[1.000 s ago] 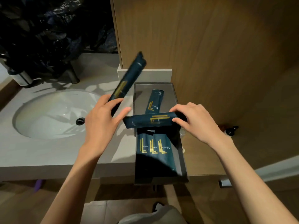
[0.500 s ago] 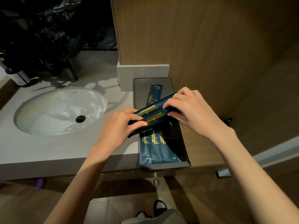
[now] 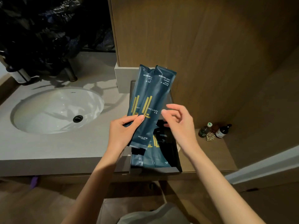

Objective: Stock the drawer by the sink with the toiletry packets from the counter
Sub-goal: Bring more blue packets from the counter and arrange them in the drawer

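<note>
— In the open drawer [image 3: 175,152] beside the sink [image 3: 56,109], what do we have?
— Dark teal packets [image 3: 159,156] lying flat side by side at the near end, gold bars on them; their small print is too dim for us to read.
— And the two we hold above it?
— Two dental kit packets [image 3: 150,101], upright and overlapping. We read "MODERN LIGHT LUXURY" at the top, "LIGHT LUXURY" mid-way, "DENTAL KIT" low on the front one.
— Our hands?
— Our left hand [image 3: 121,132] pinches both packets low down, thumb on the front. Our right hand [image 3: 178,122] is loosely spread just beside them, fingers curled and holding nothing.
— Anything else?
— Small bottles [image 3: 215,130] stand on the wooden ledge to our right.
</note>
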A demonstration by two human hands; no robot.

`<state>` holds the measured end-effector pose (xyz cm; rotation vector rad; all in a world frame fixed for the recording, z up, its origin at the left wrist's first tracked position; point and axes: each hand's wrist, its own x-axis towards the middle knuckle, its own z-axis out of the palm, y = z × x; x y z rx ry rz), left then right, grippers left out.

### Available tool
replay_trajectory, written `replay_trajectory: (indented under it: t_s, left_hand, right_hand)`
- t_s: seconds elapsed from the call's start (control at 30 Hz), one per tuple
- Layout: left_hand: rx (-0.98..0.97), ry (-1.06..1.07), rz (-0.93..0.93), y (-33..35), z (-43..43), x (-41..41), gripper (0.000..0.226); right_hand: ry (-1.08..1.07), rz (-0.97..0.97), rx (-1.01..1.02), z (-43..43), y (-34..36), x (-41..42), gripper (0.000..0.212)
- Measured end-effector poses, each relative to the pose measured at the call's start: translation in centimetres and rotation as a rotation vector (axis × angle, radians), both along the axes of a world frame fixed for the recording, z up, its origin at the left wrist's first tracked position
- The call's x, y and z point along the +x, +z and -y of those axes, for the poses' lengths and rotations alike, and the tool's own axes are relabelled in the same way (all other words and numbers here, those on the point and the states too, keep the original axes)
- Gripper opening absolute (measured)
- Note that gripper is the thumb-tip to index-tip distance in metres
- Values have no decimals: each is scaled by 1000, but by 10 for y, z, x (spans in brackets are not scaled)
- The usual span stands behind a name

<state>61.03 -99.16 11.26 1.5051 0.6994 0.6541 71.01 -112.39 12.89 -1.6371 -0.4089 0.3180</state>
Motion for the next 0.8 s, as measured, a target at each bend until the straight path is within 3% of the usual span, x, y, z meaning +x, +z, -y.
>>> replay_trajectory:
  t_s: [0.13, 0.4, 0.57, 0.67, 0.8]
  left_hand:
    - [-60, 23, 17, -4, 16, 4, 10]
    - [69, -108, -99, -3, 18, -7, 7]
    - [131, -181, -205, -19, 18, -29, 16]
    - [56, -213, -304, -30, 18, -42, 20]
    - [163, -188, -349, -39, 19, -52, 23]
  right_hand:
    - [-1, -50, 16, -9, -5, -1, 9]
    - [103, -94, -95, 2, -9, 7, 17]
    - [244, -326, -219, 19, -22, 5, 21]
    - [279, -466, -261, 30, -35, 3, 27]
    - [318, -577, -335, 44, -46, 4, 17]
